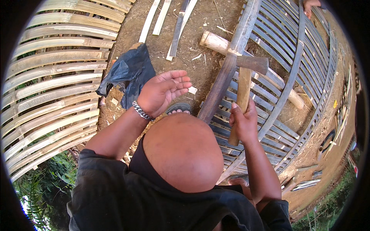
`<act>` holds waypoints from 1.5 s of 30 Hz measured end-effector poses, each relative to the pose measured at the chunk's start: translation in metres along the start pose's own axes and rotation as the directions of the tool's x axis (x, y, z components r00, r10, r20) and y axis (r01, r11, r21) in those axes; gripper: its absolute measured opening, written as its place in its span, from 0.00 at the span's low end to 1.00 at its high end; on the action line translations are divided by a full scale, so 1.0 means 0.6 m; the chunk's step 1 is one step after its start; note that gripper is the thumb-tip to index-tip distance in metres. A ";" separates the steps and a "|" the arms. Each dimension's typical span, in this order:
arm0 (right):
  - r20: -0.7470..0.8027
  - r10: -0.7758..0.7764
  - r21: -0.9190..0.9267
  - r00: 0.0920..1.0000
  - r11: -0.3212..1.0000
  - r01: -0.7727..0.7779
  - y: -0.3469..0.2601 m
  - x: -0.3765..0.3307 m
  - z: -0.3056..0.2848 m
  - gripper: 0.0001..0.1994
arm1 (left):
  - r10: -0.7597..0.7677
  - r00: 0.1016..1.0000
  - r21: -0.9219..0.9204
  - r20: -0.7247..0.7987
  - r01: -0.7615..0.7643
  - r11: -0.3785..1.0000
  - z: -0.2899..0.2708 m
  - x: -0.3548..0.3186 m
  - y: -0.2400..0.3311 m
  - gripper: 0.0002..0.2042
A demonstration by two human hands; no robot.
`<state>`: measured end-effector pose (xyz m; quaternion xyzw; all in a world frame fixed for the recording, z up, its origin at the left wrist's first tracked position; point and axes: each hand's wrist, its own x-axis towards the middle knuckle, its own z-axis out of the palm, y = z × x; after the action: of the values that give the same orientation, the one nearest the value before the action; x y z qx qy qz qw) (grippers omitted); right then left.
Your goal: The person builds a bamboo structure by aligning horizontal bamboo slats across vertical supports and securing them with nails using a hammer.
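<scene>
My right hand (243, 122) grips the pale wooden handle of a hammer (243, 86). Its dark metal head rests by a long dark bamboo strip (221, 86) laid across a panel of grey bamboo slats (287, 46). A thick round bamboo pole (216, 42) lies under the strip next to the hammer head. My left hand (163, 92) is raised palm up over the dirt, fingers loosely curled, a metal chain bracelet on the wrist. I cannot tell if anything small lies on its fingers. My bent knee (183, 152) fills the middle of the view.
A second panel of pale bamboo slats (54, 88) lies at the left. A crumpled black plastic bag (129, 73) sits on the dirt beside it. Loose bamboo strips (175, 27) lie at the top. Another person's hand (310, 5) touches the grey panel's far edge. My sandalled foot (179, 108) shows below my left hand.
</scene>
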<state>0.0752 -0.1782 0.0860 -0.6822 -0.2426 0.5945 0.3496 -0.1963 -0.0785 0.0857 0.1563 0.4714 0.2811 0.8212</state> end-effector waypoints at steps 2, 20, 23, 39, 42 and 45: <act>0.015 0.018 -0.014 1.000 1.000 -0.017 -0.005 -0.005 0.001 0.18 | 0.012 0.999 0.040 -0.034 -0.010 0.999 0.009 0.001 -0.002 0.18; 0.144 0.058 -0.024 0.988 0.998 -0.055 -0.012 0.001 0.063 0.25 | 0.171 0.972 0.252 -0.161 -0.127 0.959 -0.008 -0.010 -0.024 0.13; 0.150 0.003 0.028 0.989 1.000 -0.007 -0.027 0.009 0.090 0.26 | 0.173 0.980 0.252 -0.096 -0.144 0.957 0.000 -0.001 -0.029 0.14; 0.048 -0.129 -0.130 0.990 0.982 0.135 -0.079 0.033 0.099 0.29 | -0.036 0.964 0.460 0.262 -0.092 0.883 0.044 0.057 -0.026 0.12; -0.020 -0.223 -0.279 0.975 0.937 0.209 -0.057 0.037 0.093 0.29 | -0.033 0.951 0.465 0.307 -0.119 0.877 0.055 0.072 -0.028 0.11; -0.102 -0.226 -0.144 0.969 0.967 0.211 -0.060 0.040 0.066 0.28 | 0.018 0.966 0.685 0.259 -0.197 0.701 0.085 0.106 -0.015 0.07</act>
<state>0.0436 -0.1299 0.0959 -0.7069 -0.3342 0.4935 0.3808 -0.1244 -0.0468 0.0632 0.5172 0.4333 0.1072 0.7303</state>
